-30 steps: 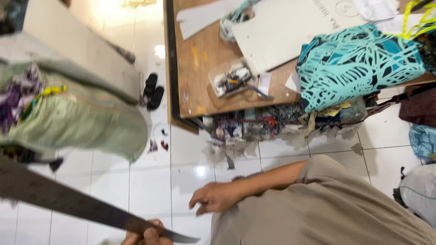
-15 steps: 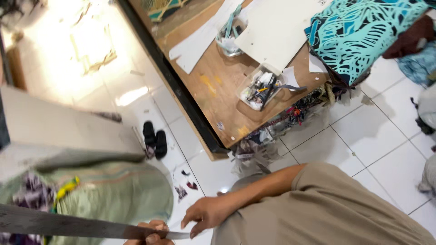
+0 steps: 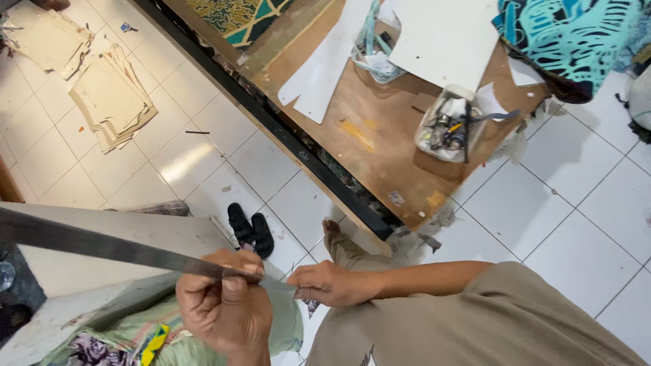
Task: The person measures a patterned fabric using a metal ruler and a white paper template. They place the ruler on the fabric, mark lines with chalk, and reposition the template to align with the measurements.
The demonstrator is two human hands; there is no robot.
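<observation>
Head view: a long, thin, dark grey metal strip point(image 3: 102, 245) runs from the left edge of the frame toward the middle, held up over the white tiled floor point(image 3: 542, 224). The left hand point(image 3: 227, 305) is closed around it near its pointed end, thumb on top and fingers curled under. The right hand point(image 3: 325, 285) pinches the tip itself between fingertips and thumb, just beside the left.

The strip looks stiff along its length yet thin enough to flex and whip at the far, unsupported end. It is probably moderately heavy, smooth, and perhaps sharp-edged, so the flat faces are the safer place to grip, not the edges.

Below the hands lies a pale green fabric sack point(image 3: 203, 329). A pair of black sandals point(image 3: 251, 229) sits on the floor near the brown wooden surface point(image 3: 380, 142), which carries a clear plastic tub of small tools point(image 3: 447, 129) and white card sheets point(image 3: 447, 41).
</observation>
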